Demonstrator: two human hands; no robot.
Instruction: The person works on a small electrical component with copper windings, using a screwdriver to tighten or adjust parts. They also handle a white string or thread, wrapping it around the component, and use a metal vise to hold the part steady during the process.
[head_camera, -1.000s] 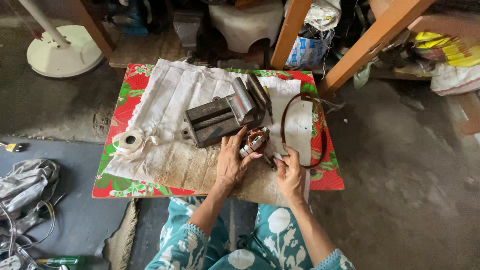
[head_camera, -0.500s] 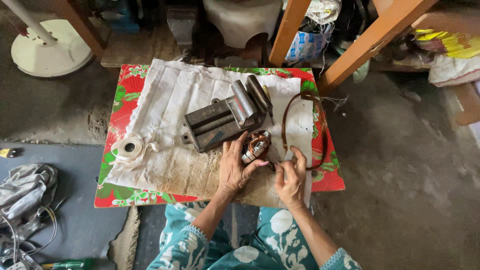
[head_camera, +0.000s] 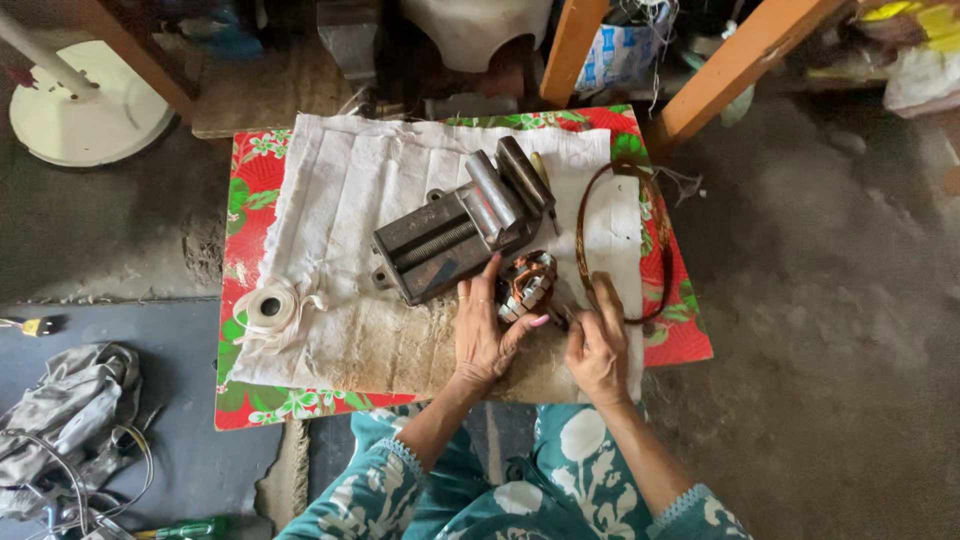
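My left hand grips a small motor stator with copper windings, holding it on the white cloth. My right hand sits just right of it, fingers pinched near the stator's lower edge on something too small to make out. A loop of copper wire lies on the cloth beyond my right hand. A grey metal bench vise rests just above my left hand.
A roll of white tape lies at the cloth's left edge. The low table has a red floral cover. A white fan base stands at far left. Orange wooden legs rise behind. Grey cloth and cables lie on the floor.
Both hands have stayed at the stator. The view has shifted slightly, so the table sits a little lower in frame.
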